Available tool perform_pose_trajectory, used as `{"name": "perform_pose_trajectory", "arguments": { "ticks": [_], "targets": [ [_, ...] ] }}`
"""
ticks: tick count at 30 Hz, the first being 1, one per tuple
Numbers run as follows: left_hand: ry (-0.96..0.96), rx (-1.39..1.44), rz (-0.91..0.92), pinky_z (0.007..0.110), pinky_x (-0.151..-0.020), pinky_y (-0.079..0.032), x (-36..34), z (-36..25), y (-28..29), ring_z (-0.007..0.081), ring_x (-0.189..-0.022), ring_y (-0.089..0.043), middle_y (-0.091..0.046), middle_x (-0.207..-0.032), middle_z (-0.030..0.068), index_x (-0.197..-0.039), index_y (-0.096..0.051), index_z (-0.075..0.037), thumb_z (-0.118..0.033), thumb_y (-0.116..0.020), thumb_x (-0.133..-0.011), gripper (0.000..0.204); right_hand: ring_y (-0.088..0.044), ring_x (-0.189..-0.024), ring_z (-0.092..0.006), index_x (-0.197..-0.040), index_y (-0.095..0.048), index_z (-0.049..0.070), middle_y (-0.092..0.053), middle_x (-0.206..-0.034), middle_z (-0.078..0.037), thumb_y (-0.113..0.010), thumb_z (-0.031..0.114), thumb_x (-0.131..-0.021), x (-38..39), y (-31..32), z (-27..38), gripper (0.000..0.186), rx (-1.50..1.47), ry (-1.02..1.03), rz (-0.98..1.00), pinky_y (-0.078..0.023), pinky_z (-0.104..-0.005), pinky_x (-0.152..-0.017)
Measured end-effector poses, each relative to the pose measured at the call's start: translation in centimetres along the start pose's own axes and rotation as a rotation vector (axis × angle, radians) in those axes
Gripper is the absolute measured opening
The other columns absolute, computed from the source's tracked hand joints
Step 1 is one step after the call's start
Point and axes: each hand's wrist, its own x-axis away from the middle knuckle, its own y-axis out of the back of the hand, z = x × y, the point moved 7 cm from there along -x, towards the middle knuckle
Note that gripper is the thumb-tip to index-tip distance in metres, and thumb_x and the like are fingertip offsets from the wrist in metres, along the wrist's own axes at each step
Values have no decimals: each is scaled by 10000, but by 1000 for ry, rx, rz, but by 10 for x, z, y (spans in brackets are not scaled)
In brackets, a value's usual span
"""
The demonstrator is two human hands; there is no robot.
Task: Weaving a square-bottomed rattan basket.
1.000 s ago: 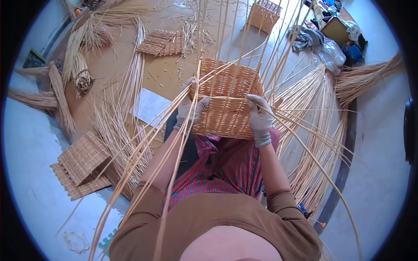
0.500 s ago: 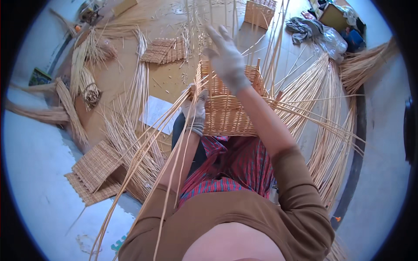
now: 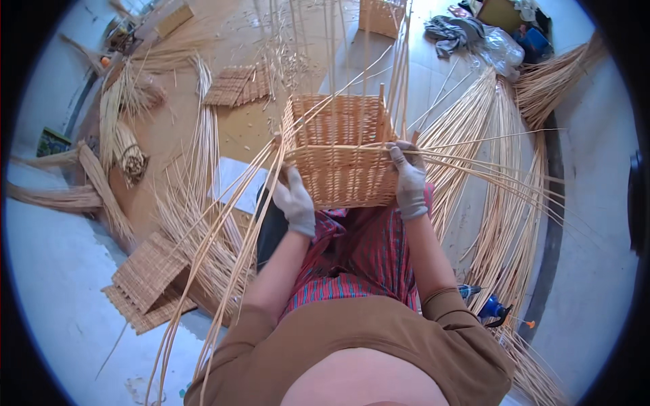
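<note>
Head view | half-woven wicker basket (image 3: 342,159) on lap | left hand (image 3: 296,201) grip closed on near-left corner | right hand (image 3: 409,179) pinching willow rods (image 3: 474,166) at right rim | advice: keep rods taut, basket steady.

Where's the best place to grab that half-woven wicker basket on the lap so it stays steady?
Hold the wicker basket by its two near corners, coming from below on each side, as the left hand and right hand do now. The woven walls there are firm and flat; the top edge bristles with loose upright stakes, and long strands trail off the left, so those likely give poor hold.
</note>
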Motion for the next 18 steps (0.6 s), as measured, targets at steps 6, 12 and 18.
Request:
{"name": "perform_pose_trajectory", "arguments": {
  "ticks": [6, 12, 18],
  "targets": [
    [144, -333, 650, 318, -797, -560, -21, 3, -87, 136, -832, -656, -686, -1133, 98, -1199, -612, -30, -109, -652, -1051, 173, -667, -848, -59, -1094, -714, 77, -776, -1000, -31, -723, 41, -1015, 5, -41, 58, 87, 111, 74, -67, -536, -244, -741],
    [223, -580, 685, 274, -718, -497, -32, 37, -95, 68, -735, -554, -659, -800, -28, -959, -689, -47, -201, -726, -1037, 176, -703, -1119, -297, -1618, -410, 100, -645, -1419, -185, -655, 76, -1023, -54, -152, 116, 644, 902, 673, 217, -584, -386, -907],
    [480, -123, 572, 302, -459, -463, -24, 28, -97, 84, -552, -536, -689, -823, -9, -1032, -679, -58, -215, -854, -933, 255, -692, -799, -167, -1521, -378, 66, -745, -1083, -135, -503, 71, -1093, -31, -29, 77, 446, 203, 464, 90, -607, -358, -849]
  ]
}}
